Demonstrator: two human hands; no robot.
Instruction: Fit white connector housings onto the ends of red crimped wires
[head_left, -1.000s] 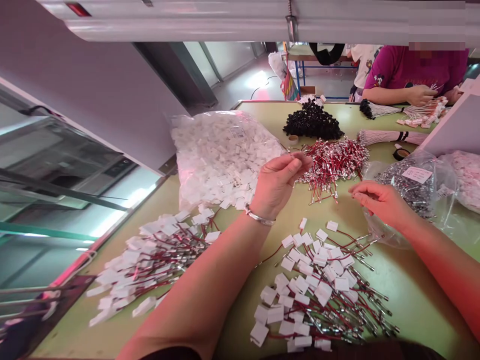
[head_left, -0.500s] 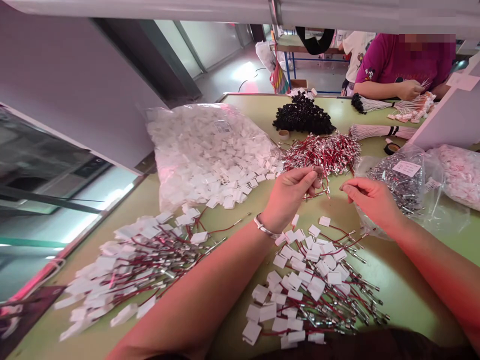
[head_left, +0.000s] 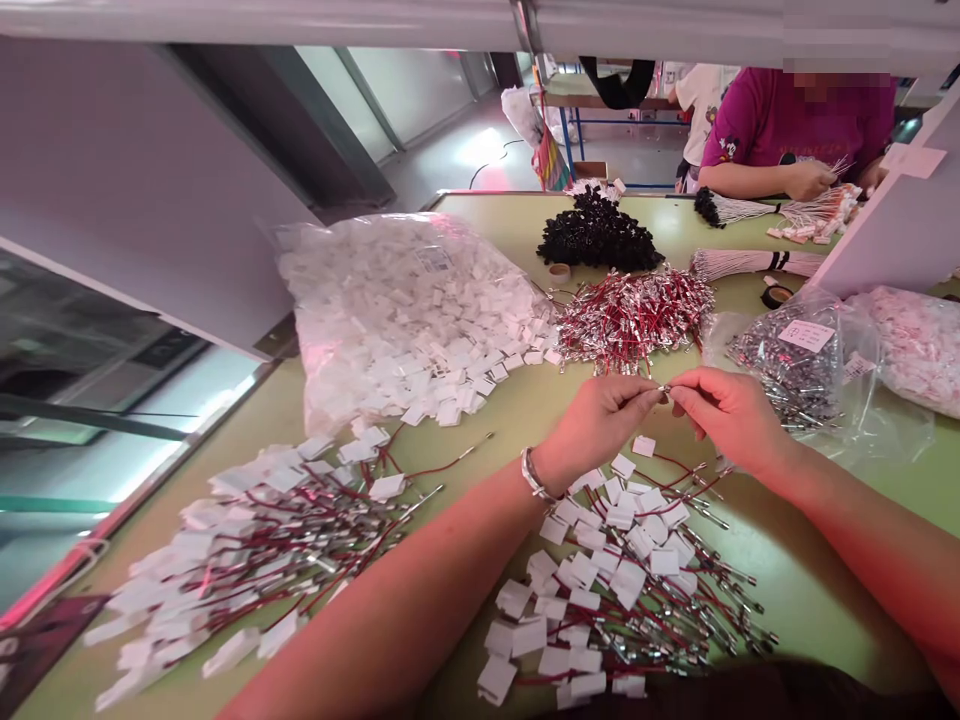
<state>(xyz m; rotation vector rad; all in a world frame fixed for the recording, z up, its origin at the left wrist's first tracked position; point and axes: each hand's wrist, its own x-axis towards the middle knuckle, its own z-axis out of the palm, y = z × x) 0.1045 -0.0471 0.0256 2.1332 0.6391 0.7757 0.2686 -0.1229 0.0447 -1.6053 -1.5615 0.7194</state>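
My left hand and my right hand meet fingertip to fingertip above the table. Between their pinched fingers is a small shiny metal piece, mostly hidden; its exact kind is too small to tell. Just behind the hands lies a heap of short red wires with metal ends. Below them spreads a pile of red wires with white connector housings and metal tips. A second such pile lies left of my left forearm.
A clear bag of white housings lies open at left. Black connectors are heaped farther back. At right are a bag of metal parts and a bag of pinkish-white parts. A co-worker in a purple shirt handles white wires opposite.
My hands, apart before near the red wire heap, have come together and nearer to me. The small metal piece now shows between the fingertips. The view has shifted slightly.
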